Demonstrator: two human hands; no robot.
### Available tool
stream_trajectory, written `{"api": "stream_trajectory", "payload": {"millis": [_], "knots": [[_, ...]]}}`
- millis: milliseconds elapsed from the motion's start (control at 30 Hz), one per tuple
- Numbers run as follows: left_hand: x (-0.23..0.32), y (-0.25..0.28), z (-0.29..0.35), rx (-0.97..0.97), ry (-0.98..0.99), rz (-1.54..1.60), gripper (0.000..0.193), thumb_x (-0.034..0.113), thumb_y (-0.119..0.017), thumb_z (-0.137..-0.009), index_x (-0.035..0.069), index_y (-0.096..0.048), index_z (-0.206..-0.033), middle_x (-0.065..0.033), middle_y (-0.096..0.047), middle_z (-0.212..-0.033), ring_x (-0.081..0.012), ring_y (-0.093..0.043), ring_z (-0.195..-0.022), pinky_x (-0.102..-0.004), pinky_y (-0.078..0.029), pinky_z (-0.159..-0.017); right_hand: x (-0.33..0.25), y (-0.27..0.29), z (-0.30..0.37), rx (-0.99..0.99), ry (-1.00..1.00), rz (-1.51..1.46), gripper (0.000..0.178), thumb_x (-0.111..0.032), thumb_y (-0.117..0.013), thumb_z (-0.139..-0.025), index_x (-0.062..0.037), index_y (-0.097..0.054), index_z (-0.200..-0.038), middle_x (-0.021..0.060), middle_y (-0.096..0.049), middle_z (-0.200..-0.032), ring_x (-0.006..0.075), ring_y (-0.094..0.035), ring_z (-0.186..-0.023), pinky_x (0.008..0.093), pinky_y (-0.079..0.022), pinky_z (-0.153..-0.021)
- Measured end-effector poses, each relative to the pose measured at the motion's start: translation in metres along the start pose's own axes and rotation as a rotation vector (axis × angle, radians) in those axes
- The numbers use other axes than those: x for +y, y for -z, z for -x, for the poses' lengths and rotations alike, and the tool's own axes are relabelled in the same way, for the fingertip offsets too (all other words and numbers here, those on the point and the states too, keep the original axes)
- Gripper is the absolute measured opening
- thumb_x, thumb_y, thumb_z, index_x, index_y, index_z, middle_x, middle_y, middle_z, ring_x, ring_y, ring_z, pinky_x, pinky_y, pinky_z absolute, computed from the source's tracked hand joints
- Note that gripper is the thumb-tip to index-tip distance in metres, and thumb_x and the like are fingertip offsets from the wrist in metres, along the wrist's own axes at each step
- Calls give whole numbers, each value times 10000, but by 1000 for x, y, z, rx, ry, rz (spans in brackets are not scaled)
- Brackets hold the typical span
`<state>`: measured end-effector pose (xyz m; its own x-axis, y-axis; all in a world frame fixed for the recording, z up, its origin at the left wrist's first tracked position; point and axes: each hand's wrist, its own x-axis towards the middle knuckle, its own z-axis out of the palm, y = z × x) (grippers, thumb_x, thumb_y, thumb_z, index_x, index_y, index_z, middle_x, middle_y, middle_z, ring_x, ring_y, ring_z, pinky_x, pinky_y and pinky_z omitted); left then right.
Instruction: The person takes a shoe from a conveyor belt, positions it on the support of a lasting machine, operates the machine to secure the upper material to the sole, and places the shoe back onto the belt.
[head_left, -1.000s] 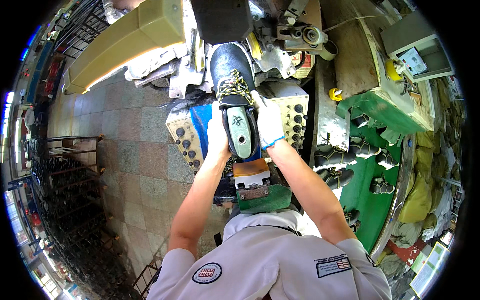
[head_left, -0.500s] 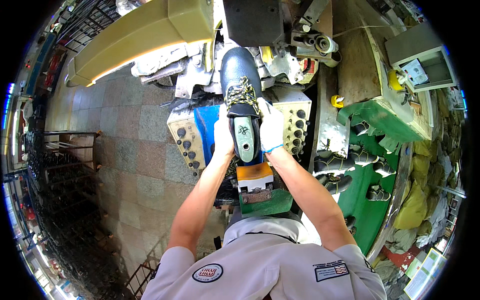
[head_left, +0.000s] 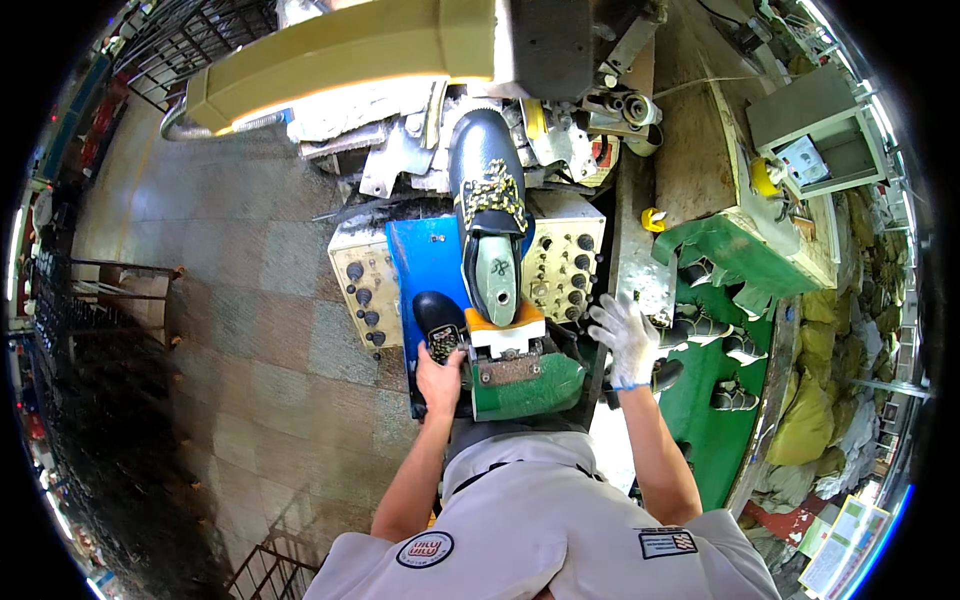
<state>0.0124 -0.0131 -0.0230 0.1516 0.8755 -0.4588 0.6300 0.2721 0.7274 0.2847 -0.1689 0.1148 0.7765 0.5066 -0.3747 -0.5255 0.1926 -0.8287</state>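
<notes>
A black shoe (head_left: 483, 150) with yellow-and-black laces sits in the machine, toe pointing away from me. A pale green shoe last (head_left: 495, 265) fills its opening, and its heel end meets an orange-topped support (head_left: 507, 330). Lower and to the left, my left hand (head_left: 438, 382) is closed around the back end of a second dark shoe (head_left: 437, 318), beside the blue panel. My right hand (head_left: 627, 345), in a white glove, is held off to the right of the machine with fingers spread and nothing in them.
Knobbed control boxes (head_left: 362, 295) flank the blue panel (head_left: 425, 250). A yellow machine arm (head_left: 345, 60) spans the top left. Several shoes stand on a green bench (head_left: 715, 440) at right, below a wooden counter (head_left: 705, 140). A dark rack (head_left: 120, 310) stands at left.
Both hands have left the shoe in the machine, which now rests against the orange-topped support. My left hand has come down onto a second shoe; my right hand has swung out right and opened.
</notes>
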Motion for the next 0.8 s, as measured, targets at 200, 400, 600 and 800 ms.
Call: {"api": "stream_trajectory", "payload": {"millis": [200, 400, 600, 800], "knots": [[-35, -48, -16, 159, 41, 12, 918, 342, -830, -726, -67, -402, -1427, -342, -614, -1235, -471, -600, -1151, -484, -479, -990, 0, 17, 12, 77, -102, 81, 473, -255, -613, -998, 39, -524, -1358, 230, -651, -1229, 361, -704, -994, 446, -606, -745], [-44, 12, -3, 5, 29, 182, 509, 210, -873, -650, -24, -674, -1057, -208, -734, -963, -344, -709, -875, -414, -541, -831, -1, -2, 12, -60, -142, 110, 491, -266, -601, -1009, 29, -503, -1388, 223, -661, -1222, 356, -697, -1016, 442, -596, -780], [39, 171, 72, -206, -42, 285, 476, 136, -880, -617, 3, -715, -1044, -34, -722, -902, -126, -648, -796, -299, -530, -764, -23, -30, 52, -229, -130, 125, 565, -276, -597, -1014, 92, -452, -1417, 253, -638, -1259, 352, -701, -1037, 428, -604, -805], [133, 167, 106, -849, -72, 1229, 666, 158, -805, -635, -63, -646, -1243, -161, -708, -1157, -221, -693, -950, -336, -560, -838, -43, -101, 93, -678, 9, -115, 825, -433, -675, -948, 87, -352, -1501, 204, -629, -1307, 297, -649, -1161, 403, -548, -964]]}}
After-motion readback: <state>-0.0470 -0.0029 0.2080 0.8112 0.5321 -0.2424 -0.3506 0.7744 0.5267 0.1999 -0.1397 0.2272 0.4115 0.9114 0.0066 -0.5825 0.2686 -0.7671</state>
